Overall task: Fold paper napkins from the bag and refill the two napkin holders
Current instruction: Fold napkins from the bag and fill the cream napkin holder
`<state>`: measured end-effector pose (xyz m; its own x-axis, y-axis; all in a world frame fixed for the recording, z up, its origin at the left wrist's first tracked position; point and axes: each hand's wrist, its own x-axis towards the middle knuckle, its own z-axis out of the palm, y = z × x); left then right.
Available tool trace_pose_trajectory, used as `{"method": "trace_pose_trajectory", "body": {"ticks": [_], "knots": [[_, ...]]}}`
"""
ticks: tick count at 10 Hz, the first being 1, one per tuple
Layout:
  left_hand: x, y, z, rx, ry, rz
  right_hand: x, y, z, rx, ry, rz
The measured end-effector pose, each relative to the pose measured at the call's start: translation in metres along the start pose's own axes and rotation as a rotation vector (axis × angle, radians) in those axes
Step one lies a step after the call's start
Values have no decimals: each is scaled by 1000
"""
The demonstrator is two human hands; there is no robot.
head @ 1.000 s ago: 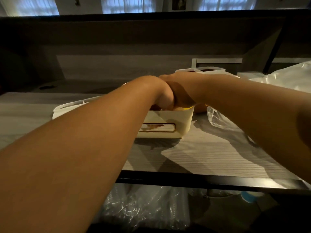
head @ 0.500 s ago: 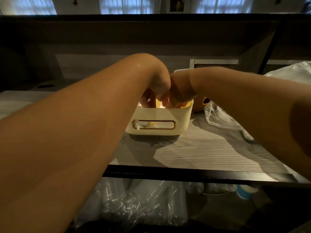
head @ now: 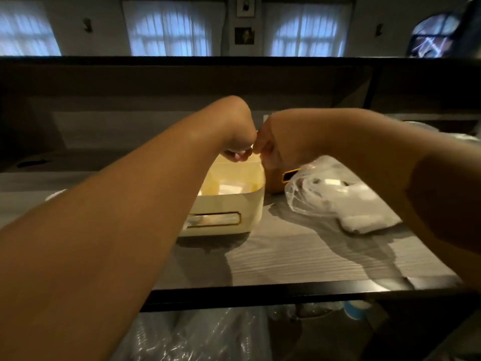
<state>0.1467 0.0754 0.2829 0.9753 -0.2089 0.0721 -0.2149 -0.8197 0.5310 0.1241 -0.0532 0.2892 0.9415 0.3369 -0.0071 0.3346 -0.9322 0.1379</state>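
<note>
Cream plastic, open-topped and trimmed with a gold-framed slot on its near face, the rectangular napkin holder (head: 229, 201) sits on the grey wood-grain desk (head: 299, 259), with pale folded napkins (head: 230, 188) low inside it. Above its far rim the left hand (head: 238, 148) and right hand (head: 270, 149) meet, fingers curled downward; whether they pinch anything I cannot tell, since the fingertips are turned away and the light is dim. Paper napkins like these should be very light, soft and quick to crumple or tear, so they are best taken along a folded edge with a gentle pinch and lowered flat. Right of the holder lies the crinkled clear plastic bag (head: 335, 194) with white napkins inside; it is slippery and floppy, and its mouth may need holding apart. A second holder (head: 286, 177), showing a dark gold-edged slot, stands between box and bag, mostly hidden by the right wrist. Both forearms cross the near desk and block much of the view. Clear plastic wrapping (head: 197, 334) lies below the desk's dark front edge.
</note>
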Motion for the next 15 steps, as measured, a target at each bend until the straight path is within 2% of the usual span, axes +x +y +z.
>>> {"method": "trace_pose_trajectory", "body": {"ticks": [1,2,3,4,5,6,7,9,10,11,12,15], "knots": [[3,33,24,-27,79,168,-32,54,5,10,186,103],[1,62,57,-161,-9,324,-56,99,28,59,168,244],[-3,80,113,-215,-99,383,-66,130,63,82,113,312],[9,76,165,-275,-68,341,-58,144,96,-1,96,380],[16,68,193,-269,7,290,-53,153,108,-189,131,370],[27,58,208,-172,-52,301,-52,161,102,-444,103,398],[39,53,212,-129,-50,290,-39,160,105,-289,69,457],[46,46,215,-112,24,248,4,169,125,-181,-152,306],[48,45,215,-101,11,226,19,171,133,-172,-191,273],[48,45,216,-106,11,235,28,166,135,-94,-182,321],[49,45,215,-116,25,243,35,161,131,-34,-161,276],[46,46,214,-152,65,229,49,171,141,27,-207,371]]}}
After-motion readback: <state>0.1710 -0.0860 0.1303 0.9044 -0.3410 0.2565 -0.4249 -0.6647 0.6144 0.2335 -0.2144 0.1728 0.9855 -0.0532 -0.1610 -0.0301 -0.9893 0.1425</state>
